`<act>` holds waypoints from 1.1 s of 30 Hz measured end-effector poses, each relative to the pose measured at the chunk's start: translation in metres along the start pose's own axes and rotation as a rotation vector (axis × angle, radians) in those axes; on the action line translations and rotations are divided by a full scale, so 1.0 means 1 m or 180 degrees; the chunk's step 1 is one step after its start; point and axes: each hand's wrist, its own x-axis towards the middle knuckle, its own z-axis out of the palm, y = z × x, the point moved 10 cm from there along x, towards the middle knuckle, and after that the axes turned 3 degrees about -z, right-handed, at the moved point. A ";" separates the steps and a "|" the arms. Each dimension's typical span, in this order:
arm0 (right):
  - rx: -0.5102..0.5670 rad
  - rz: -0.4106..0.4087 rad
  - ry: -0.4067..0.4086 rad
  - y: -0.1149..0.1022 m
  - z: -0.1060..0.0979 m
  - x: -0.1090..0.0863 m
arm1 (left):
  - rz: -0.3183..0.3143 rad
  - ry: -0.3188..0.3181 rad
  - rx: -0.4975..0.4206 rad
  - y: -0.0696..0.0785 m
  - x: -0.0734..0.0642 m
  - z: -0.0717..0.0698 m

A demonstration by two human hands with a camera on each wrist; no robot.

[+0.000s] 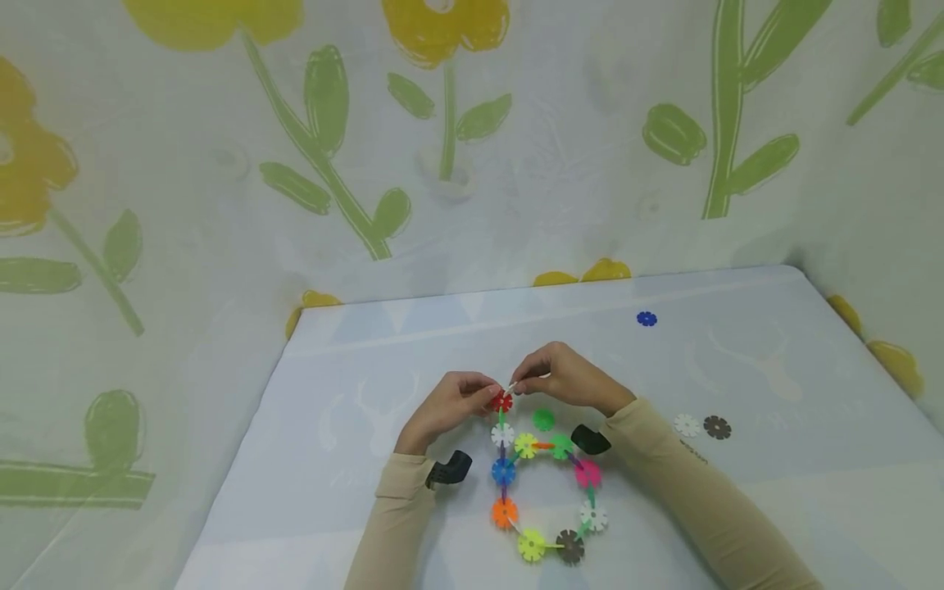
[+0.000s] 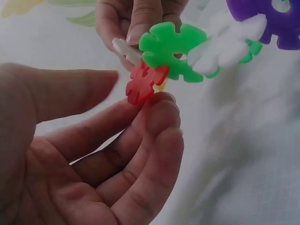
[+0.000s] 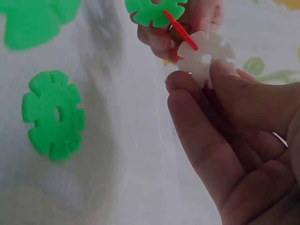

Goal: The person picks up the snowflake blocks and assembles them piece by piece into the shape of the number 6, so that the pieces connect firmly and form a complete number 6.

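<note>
Notched plastic discs form a ring with an upright chain on its left side. At the chain's far end, my left hand (image 1: pixel 457 403) holds a red disc (image 2: pixel 146 83), its curled fingertips right at the disc's lower edge. Between thumb and fingers, my right hand (image 1: pixel 564 377) pinches a white disc (image 3: pixel 206 56), whose edge meets the red one. A green disc (image 2: pixel 173 50) is slotted into the red disc, followed by another white disc (image 1: pixel 503 434). Blue (image 1: pixel 504 472) and orange (image 1: pixel 505 513) discs continue down the ring's left side. A bit of yellow (image 2: pixel 161 85) shows behind the red disc.
A loose green disc (image 1: pixel 543 419) lies just beyond the ring, below my right hand. Farther right are a white disc (image 1: pixel 687 424) and a brown disc (image 1: pixel 717 427). One blue disc (image 1: pixel 646 319) sits near the back edge of the table (image 1: pixel 354 344). Flowered cloth (image 1: pixel 546 188) hangs behind.
</note>
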 end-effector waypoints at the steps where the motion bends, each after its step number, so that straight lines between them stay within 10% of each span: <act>1: -0.0008 -0.0017 -0.0008 0.000 0.000 0.000 | 0.0017 -0.0009 -0.0013 0.001 0.000 0.000; 17: -0.0090 -0.0030 0.0054 -0.002 -0.006 -0.005 | 0.0040 -0.0099 -0.0194 0.003 0.000 0.007; 33: -0.0530 0.0858 0.1259 0.039 -0.133 -0.052 | 0.0061 -0.0170 -0.0096 0.005 -0.005 0.008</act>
